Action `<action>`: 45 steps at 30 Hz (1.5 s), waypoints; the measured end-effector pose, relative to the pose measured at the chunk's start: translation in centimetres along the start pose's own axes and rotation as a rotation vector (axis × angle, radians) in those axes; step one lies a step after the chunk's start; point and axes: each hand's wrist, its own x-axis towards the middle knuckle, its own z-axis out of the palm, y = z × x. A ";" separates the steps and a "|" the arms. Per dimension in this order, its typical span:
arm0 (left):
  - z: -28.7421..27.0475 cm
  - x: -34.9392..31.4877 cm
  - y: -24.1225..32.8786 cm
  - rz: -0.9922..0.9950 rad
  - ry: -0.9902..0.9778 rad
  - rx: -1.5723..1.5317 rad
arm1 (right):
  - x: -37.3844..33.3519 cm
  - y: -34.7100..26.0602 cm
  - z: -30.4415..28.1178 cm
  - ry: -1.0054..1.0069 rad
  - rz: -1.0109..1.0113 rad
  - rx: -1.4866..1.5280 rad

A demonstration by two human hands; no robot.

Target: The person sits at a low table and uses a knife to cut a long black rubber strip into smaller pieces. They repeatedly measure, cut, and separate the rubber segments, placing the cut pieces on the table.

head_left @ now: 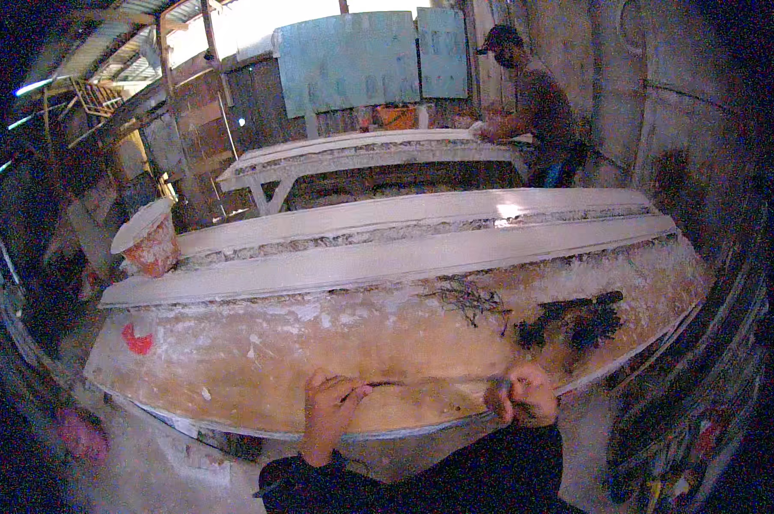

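Observation:
Low over the near side of the wooden table [258,368], my left hand [329,407] pinches one end of a thin dark strand [404,382]. The strand stretches across to my right hand [524,396], whose fingers are curled closed around its other end; that end is blurred. Beyond my right hand lies a thick clump of dark fibres [575,324]. A looser tangle of thin dark strands [468,300] rests to the left of this clump.
Long white moulded strips [387,257] run along the table's far half. A plaster-smeared bucket [151,244] stands at its left end, near a red scrap [136,340]. Behind, a person [541,103] works at another white-topped table [378,156].

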 end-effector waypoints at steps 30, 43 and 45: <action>5.2 -1.0 0.6 -0.712 -0.126 -0.684 | 5.5 11.9 1.0 0.370 0.191 0.135; 4.5 -0.9 0.9 -0.618 -0.165 -0.554 | 5.8 11.7 1.9 0.444 0.114 0.153; 4.6 -1.1 0.8 -0.629 -0.178 -0.549 | 5.8 11.6 1.8 0.477 0.058 0.202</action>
